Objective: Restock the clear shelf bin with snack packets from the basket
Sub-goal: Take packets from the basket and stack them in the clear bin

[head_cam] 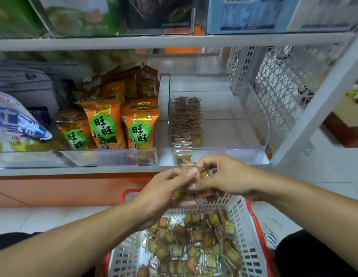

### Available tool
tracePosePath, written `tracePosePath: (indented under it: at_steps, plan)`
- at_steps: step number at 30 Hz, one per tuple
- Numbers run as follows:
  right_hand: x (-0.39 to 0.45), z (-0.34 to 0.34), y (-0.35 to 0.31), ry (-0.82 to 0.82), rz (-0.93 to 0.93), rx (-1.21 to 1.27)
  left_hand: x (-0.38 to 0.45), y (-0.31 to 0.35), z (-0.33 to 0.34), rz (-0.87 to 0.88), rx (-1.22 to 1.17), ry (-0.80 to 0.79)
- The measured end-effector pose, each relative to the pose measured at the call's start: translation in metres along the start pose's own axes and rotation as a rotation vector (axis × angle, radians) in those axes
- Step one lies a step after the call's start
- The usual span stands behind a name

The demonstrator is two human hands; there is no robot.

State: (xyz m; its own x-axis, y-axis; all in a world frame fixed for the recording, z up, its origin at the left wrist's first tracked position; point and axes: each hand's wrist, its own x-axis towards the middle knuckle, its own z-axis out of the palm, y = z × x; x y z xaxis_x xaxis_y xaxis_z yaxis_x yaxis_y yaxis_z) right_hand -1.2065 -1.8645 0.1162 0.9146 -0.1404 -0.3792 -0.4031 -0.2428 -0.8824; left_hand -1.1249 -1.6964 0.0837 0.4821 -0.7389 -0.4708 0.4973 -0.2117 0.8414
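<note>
A bunch of snack packets (196, 174) is being pinched by the left grip (166, 188) and right grip (224, 176), at 12 o'clock above the basket (242, 232).

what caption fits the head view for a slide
Both hands hold snack packets above the basket, below the clear bin.

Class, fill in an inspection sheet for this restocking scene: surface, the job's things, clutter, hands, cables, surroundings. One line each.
Surface: white shelf with an orange panel below it.
Job's things: clear shelf bin holds one row of snack packets along its left side, the rest bare; basket on the floor, well filled with small packets.
Clutter: orange snack bags in the neighbouring bin; blue and white bag at far left.
Hands: left hand and right hand together hold a bunch of packets above the basket.
Cables: nothing seen.
Surroundings: upper shelf with boxed goods; tiled floor.
</note>
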Motion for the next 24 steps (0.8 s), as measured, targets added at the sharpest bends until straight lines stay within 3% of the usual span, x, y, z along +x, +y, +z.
tracePosePath:
  at_steps: [4, 8, 15, 24]
  plan:
    - [-0.002, -0.002, -0.010, 0.056, -0.098, 0.079, -0.002, 0.013, 0.005, 0.111, -0.115, 0.129]
    - [-0.007, -0.020, -0.016, 0.020, -0.127, 0.147, 0.005, 0.020, 0.011, 0.132, -0.212, 0.134]
    - [-0.010, -0.029, -0.013, 0.005, -0.081, 0.227, 0.001, 0.025, 0.010, 0.063, -0.289, 0.087]
    - [-0.014, -0.039, -0.019, 0.013, 0.015, 0.396, -0.002, 0.014, -0.001, 0.110, -0.290, 0.260]
